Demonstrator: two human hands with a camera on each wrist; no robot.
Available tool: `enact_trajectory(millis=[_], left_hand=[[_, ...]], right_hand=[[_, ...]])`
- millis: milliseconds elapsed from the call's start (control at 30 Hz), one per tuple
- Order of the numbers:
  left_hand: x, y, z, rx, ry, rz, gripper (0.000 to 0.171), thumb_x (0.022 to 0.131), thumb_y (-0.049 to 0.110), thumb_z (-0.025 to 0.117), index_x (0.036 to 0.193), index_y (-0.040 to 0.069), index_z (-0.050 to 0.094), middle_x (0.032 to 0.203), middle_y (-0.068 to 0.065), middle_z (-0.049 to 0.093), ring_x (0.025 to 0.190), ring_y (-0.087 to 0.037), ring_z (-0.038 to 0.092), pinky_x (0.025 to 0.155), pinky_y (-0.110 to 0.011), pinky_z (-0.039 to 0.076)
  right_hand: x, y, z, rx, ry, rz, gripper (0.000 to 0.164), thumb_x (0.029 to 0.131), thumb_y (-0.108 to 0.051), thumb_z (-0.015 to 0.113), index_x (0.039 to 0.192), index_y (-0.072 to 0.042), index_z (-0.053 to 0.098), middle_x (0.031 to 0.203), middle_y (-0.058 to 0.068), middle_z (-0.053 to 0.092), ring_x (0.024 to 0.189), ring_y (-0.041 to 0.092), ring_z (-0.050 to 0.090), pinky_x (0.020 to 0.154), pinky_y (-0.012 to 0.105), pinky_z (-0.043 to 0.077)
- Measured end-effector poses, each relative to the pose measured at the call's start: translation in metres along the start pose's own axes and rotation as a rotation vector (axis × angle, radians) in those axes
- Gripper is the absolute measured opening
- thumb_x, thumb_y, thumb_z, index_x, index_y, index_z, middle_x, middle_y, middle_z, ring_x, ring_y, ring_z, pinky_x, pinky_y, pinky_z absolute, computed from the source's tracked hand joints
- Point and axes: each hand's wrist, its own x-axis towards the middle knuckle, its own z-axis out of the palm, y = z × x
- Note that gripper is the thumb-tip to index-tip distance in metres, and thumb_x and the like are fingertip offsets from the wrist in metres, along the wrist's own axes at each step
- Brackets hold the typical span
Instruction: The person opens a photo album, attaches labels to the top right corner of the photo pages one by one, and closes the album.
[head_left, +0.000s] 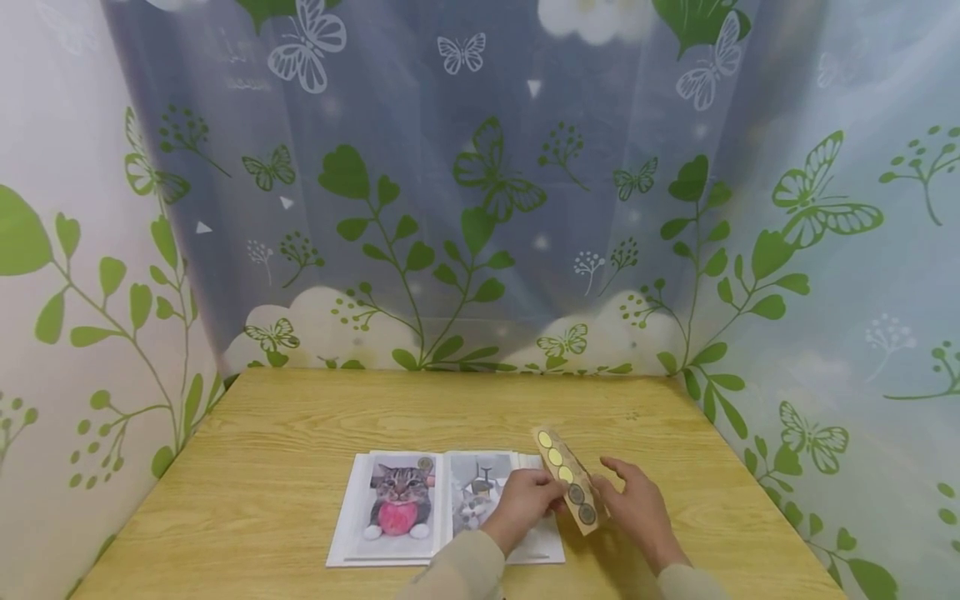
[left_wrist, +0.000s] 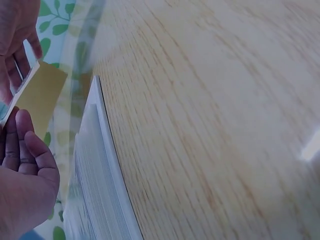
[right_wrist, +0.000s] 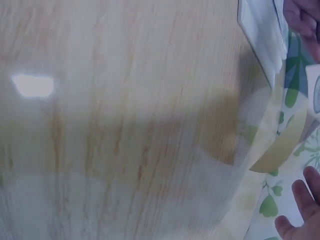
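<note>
A narrow tan sheet of round stickers (head_left: 567,475) is held tilted over the right edge of an open photo album (head_left: 442,508). Three circles on it are yellow-lit, and two nearer ones look dark grey. My left hand (head_left: 528,504) pinches the sheet by its left edge. On the other side, my right hand (head_left: 637,508) has its thumb at the sheet's right edge, fingers extended and apart. The left wrist view shows the plain back of the sheet (left_wrist: 42,95) above the left fingers (left_wrist: 37,150). In the right wrist view the right fingers (right_wrist: 302,200) are spread.
The album's left page shows a cat picture (head_left: 399,504) with a small dark round mark at its upper corner. Under everything is a wood-grain table (head_left: 300,417). Patterned curtains (head_left: 420,208) with leaves and butterflies enclose the back and both sides.
</note>
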Motion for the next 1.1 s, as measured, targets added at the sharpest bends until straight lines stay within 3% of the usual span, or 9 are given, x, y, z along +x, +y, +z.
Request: enact_trajectory(millis=[333,567,900,1100], left_hand=[[0.001,0.002,-0.003,-0.022,0.059,0.004,0.019,0.092,0.013,0.066,0.083,-0.002,0.071,0.077,-0.017,0.071,0.073,-0.024,0.069,0.061,-0.025,0.050],[0.002,0.003,-0.002,-0.056,0.103,0.003,0.018,0.092,0.012,0.067,0.083,-0.003,0.071,0.074,-0.012,0.072,0.073,-0.026,0.071,0.059,-0.024,0.047],[0.001,0.004,-0.001,-0.125,0.101,-0.049,0.019,0.093,0.014,0.063,0.087,-0.003,0.069,0.076,-0.013,0.073,0.073,-0.023,0.072,0.060,-0.023,0.047],[0.002,0.002,-0.001,-0.119,0.102,-0.035,0.019,0.094,0.013,0.063,0.087,-0.004,0.069,0.076,-0.015,0.073,0.077,-0.028,0.072,0.060,-0.023,0.048]], right_hand=[[-0.013,-0.015,0.020,-0.107,0.192,-0.176,0.030,0.091,-0.023,0.072,0.114,-0.004,0.072,0.114,0.016,0.068,0.106,0.038,0.063,0.090,0.059,0.050],[-0.016,-0.019,0.035,-0.216,0.338,-0.311,0.020,0.083,-0.023,0.081,0.098,-0.011,0.078,0.094,0.006,0.072,0.087,0.028,0.066,0.077,0.053,0.050],[-0.016,-0.021,0.038,-0.255,0.332,-0.283,0.022,0.083,-0.026,0.080,0.098,-0.011,0.078,0.097,0.005,0.072,0.090,0.029,0.067,0.078,0.054,0.048],[-0.015,-0.021,0.038,-0.252,0.325,-0.273,0.022,0.082,-0.027,0.080,0.097,-0.011,0.078,0.097,0.005,0.072,0.091,0.029,0.067,0.080,0.054,0.048]])
